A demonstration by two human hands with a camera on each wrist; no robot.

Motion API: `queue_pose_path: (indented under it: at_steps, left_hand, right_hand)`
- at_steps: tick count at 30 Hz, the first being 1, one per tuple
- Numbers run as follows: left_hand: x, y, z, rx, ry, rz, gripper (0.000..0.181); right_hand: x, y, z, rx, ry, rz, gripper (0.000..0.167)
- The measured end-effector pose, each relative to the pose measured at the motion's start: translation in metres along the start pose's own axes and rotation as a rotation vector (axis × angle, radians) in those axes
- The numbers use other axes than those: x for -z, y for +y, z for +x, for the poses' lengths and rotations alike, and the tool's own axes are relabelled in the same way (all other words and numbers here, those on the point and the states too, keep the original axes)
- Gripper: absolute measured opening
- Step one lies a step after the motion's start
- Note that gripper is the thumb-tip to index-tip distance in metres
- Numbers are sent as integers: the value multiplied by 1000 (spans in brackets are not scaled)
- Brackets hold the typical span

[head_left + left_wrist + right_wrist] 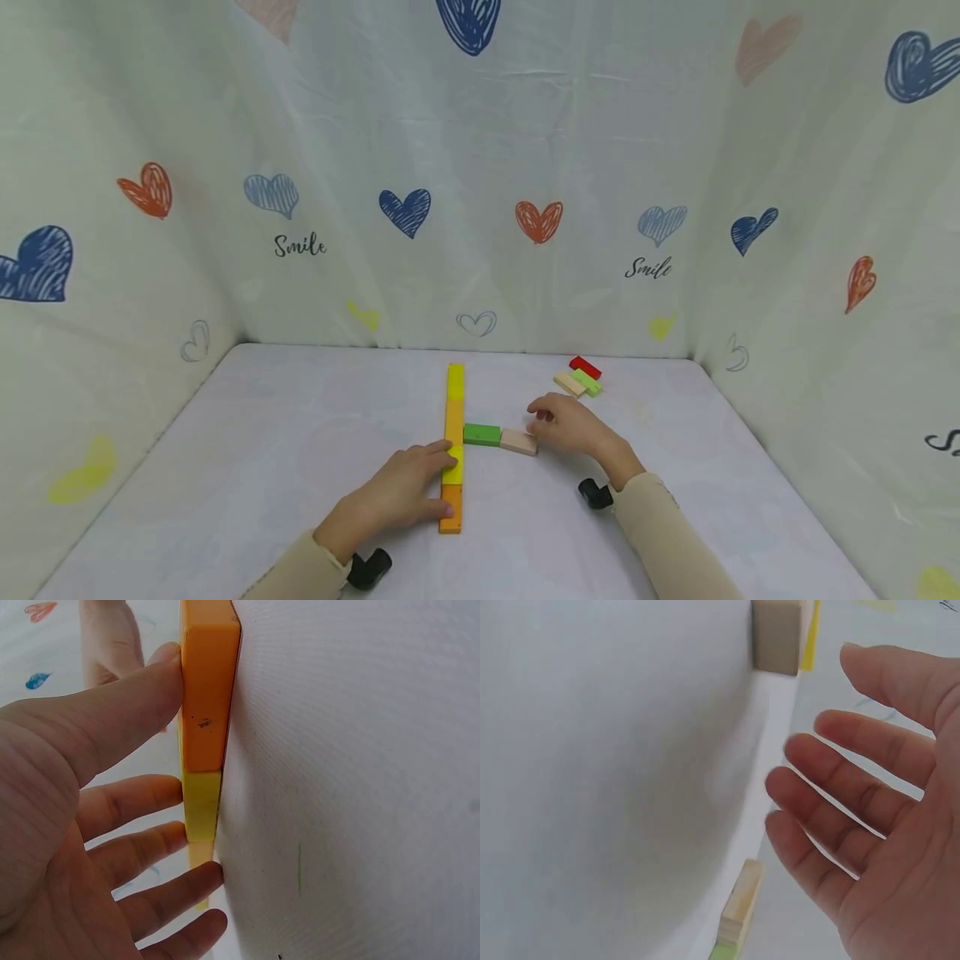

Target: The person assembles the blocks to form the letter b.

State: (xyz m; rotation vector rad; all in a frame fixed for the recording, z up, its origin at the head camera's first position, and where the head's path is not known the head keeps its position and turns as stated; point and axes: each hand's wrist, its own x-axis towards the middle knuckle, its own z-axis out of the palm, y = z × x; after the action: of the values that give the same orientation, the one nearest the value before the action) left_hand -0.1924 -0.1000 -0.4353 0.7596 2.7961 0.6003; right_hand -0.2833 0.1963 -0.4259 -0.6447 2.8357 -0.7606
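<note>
**Left hand (401, 487) spread on a straight row of flat yellow and orange blocks (454, 417), right hand (576, 429) holding nothing**

So closest to the camera were two beige sleeves (671, 533), with a small black cylinder-shaped gadget (370, 570) at the left wrist and a matching black gadget (596, 494) at the right.

The left hand's fingers were pretty much straight and fanned out, no real grip. Its thumb touched the orange rectangular block (452, 525) at the near end, and its fingertips reached the bright yellow rectangular block (453, 474) just past it. Beyond those came a paler orange block (454, 408), then another yellow block (456, 382) at the far end, all end to end on the white tabletop (300, 417).

Off the row's right side, a green rectangular block (482, 435) butted against the paler orange one, and a pale bare-wood block (519, 442) carried on from it, slightly angled. The right hand was just beside that outer end, fingers gently bent and apart.

Further back sat a loose cluster: a light wooden block (568, 383), a lime-green block (588, 382) and a red block (585, 367). Behind everything hung a whitish curtain (337, 125) printed with hearts and "Smile".
</note>
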Motion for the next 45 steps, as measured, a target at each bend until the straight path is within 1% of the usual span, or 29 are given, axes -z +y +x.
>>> queue_pose_path:
  at_steps: [3,6,10,17,21,24,27,32,34,38,45]
  left_hand:
    - [0,0,0,-11,7,6,64]
    - [0,1,0,-8,5,6,64]
    - [0,2,-1,-2,4,8,64]
    - [1,3,0,2,4,12,64]
    - [0,2,0,8,-2,9,64]
    - [0,2,0,7,-3,9,64]
    - [0,2,0,2,1,12,64]
    - [-1,2,1,6,-3,12,64]
    - [-1,2,1,9,-5,12,64]
    - [-3,0,3,12,-6,17,64]
    - [-2,1,4,23,-11,16,66]
  right_hand:
    - [5,3,0,-33,36,-36,30]
    - [10,7,2,-39,63,-71,31]
    - [16,11,6,-42,82,-109,33]
    - [26,21,15,-82,103,-153,38]
    - [31,30,21,-78,123,-175,38]
    - [34,38,27,-62,149,-183,34]
    - [36,46,33,-65,164,-181,29]
    - [37,58,41,-91,177,-158,30]
    - [38,62,43,-106,180,-148,31]
    - [39,69,45,-136,180,-161,32]
    - [38,77,47,-137,176,-182,28]
